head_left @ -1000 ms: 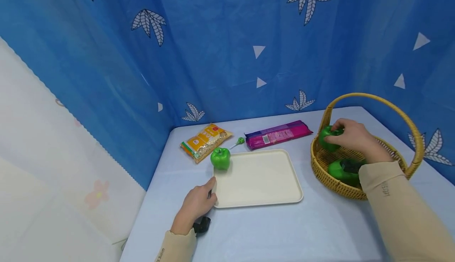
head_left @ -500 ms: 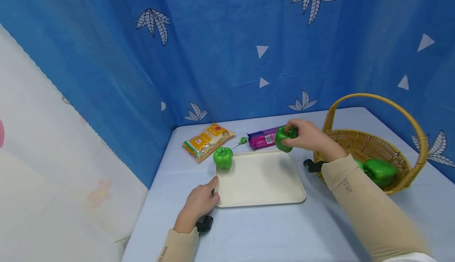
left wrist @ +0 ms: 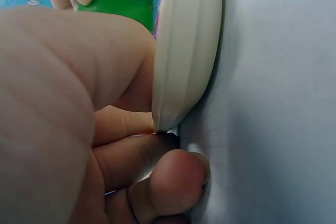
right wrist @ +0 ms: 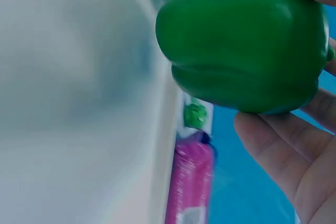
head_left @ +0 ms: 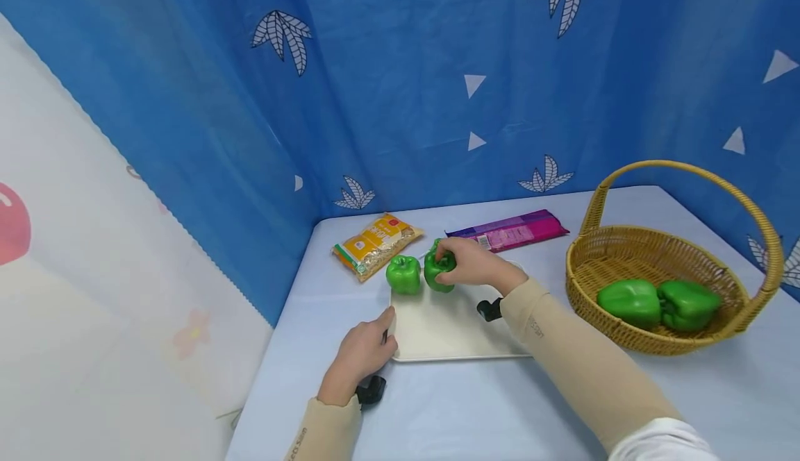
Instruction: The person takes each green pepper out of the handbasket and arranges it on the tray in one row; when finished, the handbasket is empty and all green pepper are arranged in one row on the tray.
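My right hand (head_left: 469, 261) grips a green bell pepper (right wrist: 247, 40) by its upper part, fingers and thumb on opposite sides. It holds this pepper over the back left of a cream tray (head_left: 453, 329), just right of a second bell pepper (head_left: 403, 275) at the tray's back left corner. At the tray's left side, my left hand (head_left: 364, 350) holds the rim. The left wrist view shows its fingers (left wrist: 176, 179) curled at the tray's edge, low by the tabletop. Two more green peppers (head_left: 629, 303) lie in a wicker basket (head_left: 644, 239) at right.
Behind the tray lie a yellow bag of grain (head_left: 378, 244), a green-topped lollipop (right wrist: 195, 115) and a long pink packet (head_left: 519, 229). The basket's tall handle (head_left: 694, 169) arches up at right. A blue curtain (head_left: 400, 100) hangs behind the table.
My right hand has lifted the pepper out of the basket and carried it left over the tray, beside the other pepper. My left hand stays at the tray's edge.
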Motion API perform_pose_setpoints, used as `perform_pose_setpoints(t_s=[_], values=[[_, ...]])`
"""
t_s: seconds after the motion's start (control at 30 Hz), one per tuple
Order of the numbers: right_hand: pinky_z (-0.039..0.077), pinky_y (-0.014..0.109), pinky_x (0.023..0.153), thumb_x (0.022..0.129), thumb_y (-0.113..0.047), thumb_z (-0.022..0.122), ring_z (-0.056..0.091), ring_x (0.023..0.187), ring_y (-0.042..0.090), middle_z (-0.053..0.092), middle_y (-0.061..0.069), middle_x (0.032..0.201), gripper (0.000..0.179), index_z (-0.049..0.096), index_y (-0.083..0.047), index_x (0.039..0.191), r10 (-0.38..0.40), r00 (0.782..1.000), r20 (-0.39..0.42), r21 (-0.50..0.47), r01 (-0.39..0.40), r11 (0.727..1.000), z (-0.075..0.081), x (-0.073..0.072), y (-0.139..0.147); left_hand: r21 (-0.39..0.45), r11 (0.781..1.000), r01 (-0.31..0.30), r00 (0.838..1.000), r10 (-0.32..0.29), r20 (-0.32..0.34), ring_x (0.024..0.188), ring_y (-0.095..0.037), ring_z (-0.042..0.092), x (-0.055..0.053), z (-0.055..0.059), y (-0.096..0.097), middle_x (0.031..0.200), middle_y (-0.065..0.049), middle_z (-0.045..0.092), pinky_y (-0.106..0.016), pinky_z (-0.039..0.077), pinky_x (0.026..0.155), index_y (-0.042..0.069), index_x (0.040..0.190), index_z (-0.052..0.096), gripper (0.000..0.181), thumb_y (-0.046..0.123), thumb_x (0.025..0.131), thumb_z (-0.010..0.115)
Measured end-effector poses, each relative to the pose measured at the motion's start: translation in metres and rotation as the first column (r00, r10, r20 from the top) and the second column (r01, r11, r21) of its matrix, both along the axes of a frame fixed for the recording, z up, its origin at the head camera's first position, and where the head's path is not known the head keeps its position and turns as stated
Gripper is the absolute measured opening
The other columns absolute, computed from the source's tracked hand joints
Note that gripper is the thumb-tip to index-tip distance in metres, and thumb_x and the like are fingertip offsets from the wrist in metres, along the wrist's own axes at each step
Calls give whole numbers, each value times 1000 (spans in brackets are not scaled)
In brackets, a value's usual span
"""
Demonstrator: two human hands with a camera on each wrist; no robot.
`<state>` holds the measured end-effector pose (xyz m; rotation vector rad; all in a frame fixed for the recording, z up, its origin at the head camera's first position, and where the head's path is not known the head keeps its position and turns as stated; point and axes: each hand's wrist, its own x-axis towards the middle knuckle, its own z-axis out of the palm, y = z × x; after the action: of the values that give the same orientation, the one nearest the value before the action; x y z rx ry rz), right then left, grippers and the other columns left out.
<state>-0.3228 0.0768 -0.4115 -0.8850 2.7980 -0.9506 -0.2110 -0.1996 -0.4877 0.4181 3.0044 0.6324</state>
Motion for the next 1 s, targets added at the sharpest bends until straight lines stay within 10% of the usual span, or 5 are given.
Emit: perform_pose_setpoints(t_s=[1.0], values=[[49, 48, 100, 82, -25, 84, 59, 113, 25, 65, 9, 124, 39, 64, -14, 113, -60, 997, 54, 6, 60, 998, -30, -2, -10, -23, 1000, -1, 1000, 0, -4, 64, -15, 52, -1, 1, 1, 115, -20, 74, -34, 46, 64, 3, 153, 48, 63, 20, 93, 57]])
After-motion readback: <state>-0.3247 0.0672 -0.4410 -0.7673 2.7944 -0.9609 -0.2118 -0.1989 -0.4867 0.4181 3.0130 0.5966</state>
